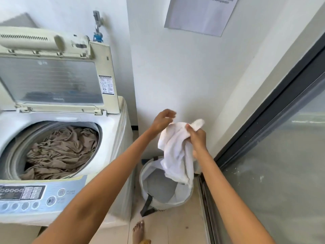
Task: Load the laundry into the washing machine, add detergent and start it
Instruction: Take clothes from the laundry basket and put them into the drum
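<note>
My right hand [197, 140] fingers clamp the white towel [175, 152] at frame centre, above the basket [182, 196]; left hand [162, 119] fingers loose, apart. Advise bunching it before dropping into the washer [109, 138].

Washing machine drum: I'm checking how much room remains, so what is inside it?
Inside the washing machine drum lies crumpled beige fabric, filling the lower part. Anything beneath that fabric is covered and cannot be seen.

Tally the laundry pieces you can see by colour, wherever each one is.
Beige: 1, the bundle in the washing machine drum
White: 1, the cloth gripped by the right hand
Grey: 1, in the laundry basket
Total: 3
</note>
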`<move>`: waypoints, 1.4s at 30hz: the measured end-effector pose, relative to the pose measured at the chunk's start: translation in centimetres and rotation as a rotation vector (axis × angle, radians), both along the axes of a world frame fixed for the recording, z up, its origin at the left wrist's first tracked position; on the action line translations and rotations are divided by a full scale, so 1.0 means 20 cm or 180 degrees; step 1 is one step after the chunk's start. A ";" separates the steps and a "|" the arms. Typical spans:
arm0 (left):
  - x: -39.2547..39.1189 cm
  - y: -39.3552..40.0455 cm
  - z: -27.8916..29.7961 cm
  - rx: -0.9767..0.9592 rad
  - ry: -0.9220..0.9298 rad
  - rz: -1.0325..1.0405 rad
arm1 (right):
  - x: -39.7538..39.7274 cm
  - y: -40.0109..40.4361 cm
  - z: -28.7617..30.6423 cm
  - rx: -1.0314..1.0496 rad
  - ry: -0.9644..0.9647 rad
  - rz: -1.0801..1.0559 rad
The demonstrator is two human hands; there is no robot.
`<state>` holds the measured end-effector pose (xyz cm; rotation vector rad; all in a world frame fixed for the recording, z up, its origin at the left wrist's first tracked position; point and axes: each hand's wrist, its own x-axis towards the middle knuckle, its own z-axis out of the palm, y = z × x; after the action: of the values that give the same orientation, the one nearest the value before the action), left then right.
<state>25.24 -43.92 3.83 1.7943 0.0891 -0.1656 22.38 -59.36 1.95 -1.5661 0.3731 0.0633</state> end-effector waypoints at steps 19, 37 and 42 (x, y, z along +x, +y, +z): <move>-0.06 0.05 0.19 0.0444 -0.0528 0.0730 | 0.00 -0.12 -0.01 -0.0382 0.0724 0.0870; -0.07 0.04 0.39 -0.1075 -0.0965 0.0779 | 0.23 0.06 0.62 -0.1254 -0.1624 0.0904; -0.11 0.19 0.03 -0.0105 0.0127 0.0688 | 0.21 0.01 0.79 -0.0358 -0.1748 0.1004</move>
<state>23.00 -40.20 4.39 1.7355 0.3058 -0.0476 26.49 -59.07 17.70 -1.6681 -0.3070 -0.1453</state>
